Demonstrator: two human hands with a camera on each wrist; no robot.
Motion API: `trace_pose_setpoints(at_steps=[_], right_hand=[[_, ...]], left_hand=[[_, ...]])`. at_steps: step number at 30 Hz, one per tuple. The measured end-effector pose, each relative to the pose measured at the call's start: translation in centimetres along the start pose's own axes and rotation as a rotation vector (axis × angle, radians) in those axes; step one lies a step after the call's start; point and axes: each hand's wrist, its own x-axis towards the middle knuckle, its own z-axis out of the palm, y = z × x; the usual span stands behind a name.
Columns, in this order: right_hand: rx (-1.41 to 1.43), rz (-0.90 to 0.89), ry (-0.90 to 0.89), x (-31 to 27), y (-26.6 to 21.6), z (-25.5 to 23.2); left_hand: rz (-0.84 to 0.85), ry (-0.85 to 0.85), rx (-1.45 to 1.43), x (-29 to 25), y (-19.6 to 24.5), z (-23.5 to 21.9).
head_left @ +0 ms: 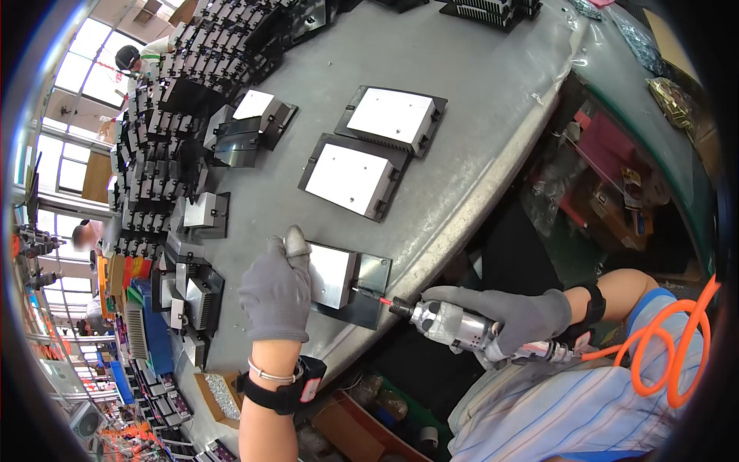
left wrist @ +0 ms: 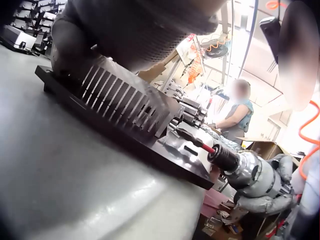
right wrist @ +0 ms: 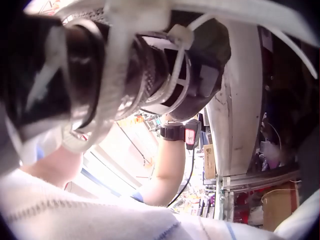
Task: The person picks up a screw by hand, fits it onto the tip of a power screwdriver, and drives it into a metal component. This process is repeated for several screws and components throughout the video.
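In the head view, my grey-gloved left hand (head_left: 275,296) grips the left side of a finned metal heat sink (head_left: 332,276) fixed upright on a black plate (head_left: 372,286). My right hand (head_left: 523,314), gloved too, wraps round an air screwdriver (head_left: 450,325) with an orange hose (head_left: 647,339). The driver lies nearly level, its bit pointing left at the heat sink's near side. From the left wrist, the fins (left wrist: 117,97) show under the left hand, and the bit (left wrist: 192,139) reaches the heat sink's end just above the plate. The driver's dark body (right wrist: 85,75) crosses the right wrist view.
Two similar heat sink units (head_left: 350,179) lie farther along the grey table (head_left: 269,200). Many more crowd the far left side (head_left: 165,162). A cardboard box of small screws (head_left: 222,396) sits near my left forearm. Cluttered shelves (head_left: 616,185) lie beyond the table's edge.
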Motion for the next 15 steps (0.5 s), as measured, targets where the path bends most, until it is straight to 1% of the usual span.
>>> trace_pose_setpoints(at_steps=[4,7,13,15], right_hand=[[0.041,0.045,-0.016,0.34,-0.58,-0.15],[0.053,0.000,-0.006,0.53,-0.09,-0.15],[0.077,0.007,0.006,0.75,-0.26,-0.36],[0.118,0.022,-0.011,0.81,-0.04,-0.53]], left_hand=[[0.016,0.016,0.017,-0.04,0.02,0.40],[0.020,0.023,0.031,-0.09,-0.04,0.43],[0.025,0.007,0.026,-0.13,0.05,0.51],[0.054,0.059,-0.001,-0.15,-0.14,0.84]])
